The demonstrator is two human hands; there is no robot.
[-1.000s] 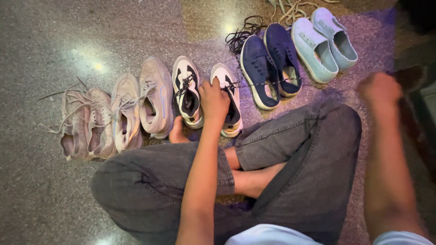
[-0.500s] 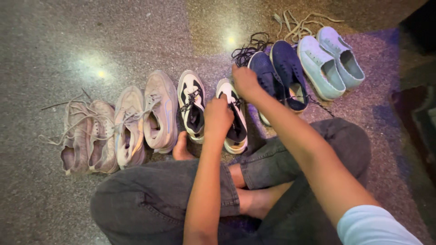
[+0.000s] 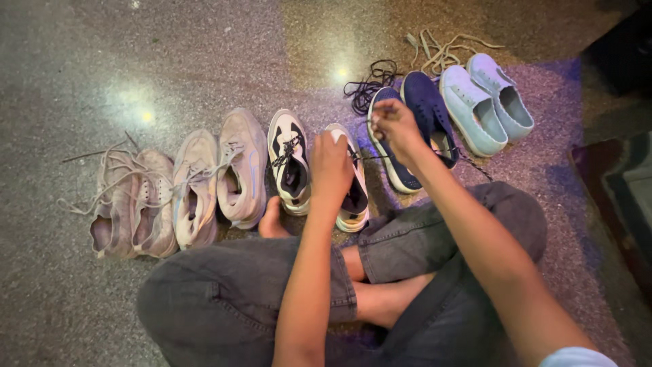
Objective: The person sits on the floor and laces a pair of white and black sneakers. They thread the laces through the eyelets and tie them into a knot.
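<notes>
Underfoot, speckled stone floor (image 3: 136, 54) gleams, perhaps purple-lit rightward.

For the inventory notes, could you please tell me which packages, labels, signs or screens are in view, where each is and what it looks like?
None: no package, label, sign or screen shows anywhere in the head view.
Only a row of shoes on the speckled floor, loose laces behind them, and both hands on the black-and-white sneaker: left hand on it, right hand pulling its black lace.
</notes>
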